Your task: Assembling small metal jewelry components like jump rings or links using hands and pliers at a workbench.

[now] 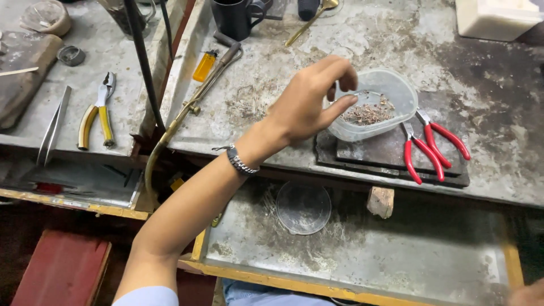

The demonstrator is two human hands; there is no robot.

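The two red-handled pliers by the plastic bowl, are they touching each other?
Cannot tell. In the head view the two red-handled pliers lie side by side, handles apparently overlapping beside the clear plastic bowl, but actual contact isn't plainly visible.

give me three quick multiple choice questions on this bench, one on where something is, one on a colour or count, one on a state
1. Where is the left hand?
A. at the rim of the plastic tub
B. on the tweezers
C. in the mug

2. How many red-handled pliers lie right of the tub?
A. one
B. two
C. four

3. The tub holds:
A. water
B. nothing
C. small metal scraps

Answers:
1 A, the fingers reach over its rim.
2 B, two pairs lie side by side.
3 C, loose bits cover its bottom.
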